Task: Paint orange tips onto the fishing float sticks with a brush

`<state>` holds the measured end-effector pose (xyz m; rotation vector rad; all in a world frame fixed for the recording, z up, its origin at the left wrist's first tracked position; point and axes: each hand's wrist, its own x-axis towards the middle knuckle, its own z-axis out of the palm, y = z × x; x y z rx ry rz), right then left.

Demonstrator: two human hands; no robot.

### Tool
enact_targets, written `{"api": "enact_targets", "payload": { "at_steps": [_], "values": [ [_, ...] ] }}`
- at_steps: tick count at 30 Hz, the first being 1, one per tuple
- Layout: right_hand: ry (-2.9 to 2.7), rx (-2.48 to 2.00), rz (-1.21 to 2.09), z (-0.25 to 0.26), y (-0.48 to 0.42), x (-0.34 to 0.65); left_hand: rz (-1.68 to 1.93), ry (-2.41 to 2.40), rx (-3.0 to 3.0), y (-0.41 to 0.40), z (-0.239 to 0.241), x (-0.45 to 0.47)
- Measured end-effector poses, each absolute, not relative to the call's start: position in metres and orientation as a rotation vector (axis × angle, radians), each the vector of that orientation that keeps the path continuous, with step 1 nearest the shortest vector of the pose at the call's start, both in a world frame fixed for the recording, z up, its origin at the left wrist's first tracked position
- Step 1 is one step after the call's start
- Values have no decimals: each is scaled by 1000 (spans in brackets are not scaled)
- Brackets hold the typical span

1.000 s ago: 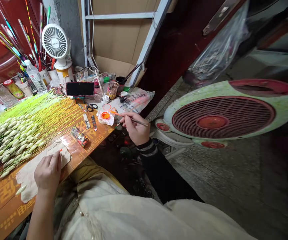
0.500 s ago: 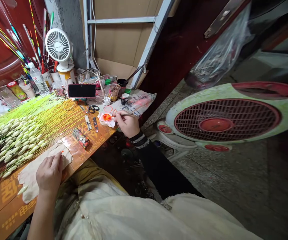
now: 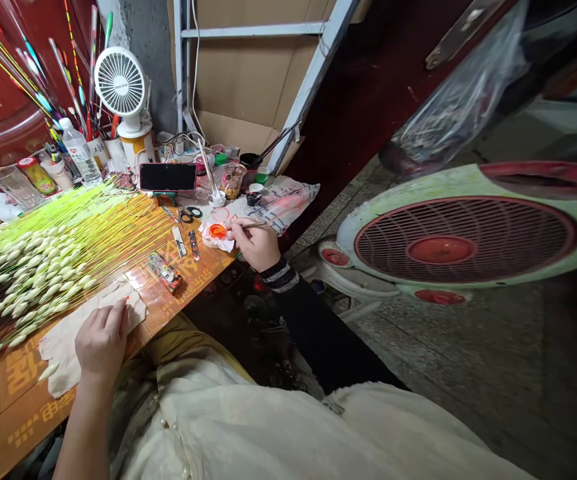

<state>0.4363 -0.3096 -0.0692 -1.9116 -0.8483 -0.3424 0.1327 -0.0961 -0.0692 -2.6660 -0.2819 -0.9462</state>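
My right hand [image 3: 255,241] pinches a thin paintbrush [image 3: 251,226] whose tip reaches a small cup of orange paint [image 3: 217,231] sitting on white tissue at the table's right edge. My left hand [image 3: 102,337] rests on a beige cloth [image 3: 61,343] near the table's front edge, fingers closed on a thin float stem with an orange tip [image 3: 126,298]. A wide row of fishing floats [image 3: 33,267] with white bodies and yellow-green stems lies across the orange table [image 3: 18,407] to the left.
A black phone [image 3: 167,177] stands on a holder behind the paint. Scissors [image 3: 188,213], jars, a water bottle [image 3: 81,153] and a small white fan [image 3: 121,83] crowd the back. A large red-and-green floor fan [image 3: 463,233] stands right of the table.
My right hand moved forward from the table's edge and brought the brush tip to the orange paint cup. The left hand stayed on the cloth.
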Motion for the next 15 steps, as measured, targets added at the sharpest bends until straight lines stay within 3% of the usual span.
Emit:
{"api": "enact_targets", "payload": {
  "at_steps": [15],
  "values": [
    [-754,-1812,-338,-73,-329,423,-902,-339,-2716,-96,-71,132]
  ]
}}
